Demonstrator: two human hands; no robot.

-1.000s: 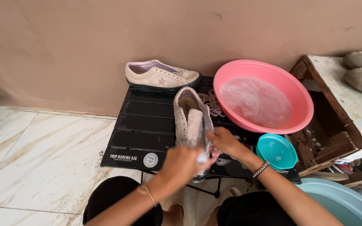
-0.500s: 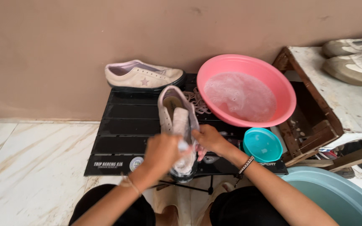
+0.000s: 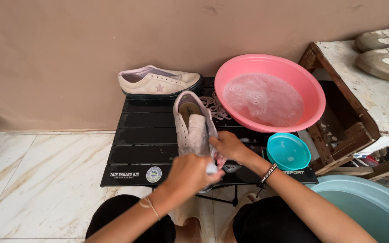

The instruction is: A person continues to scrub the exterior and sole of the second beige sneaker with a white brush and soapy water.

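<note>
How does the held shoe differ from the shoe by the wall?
The held shoe is gripped by both the left hand and right hand, toe toward the person; the shoe by the wall lies untouched, side-on, on the black table. Both are pale low-top sneakers.

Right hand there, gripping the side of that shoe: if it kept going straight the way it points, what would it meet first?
The right hand points up and left, already against the pale shoe that both hands hold. Beyond it, probably the bare black folding table, though depth is hard to judge from above.
</note>
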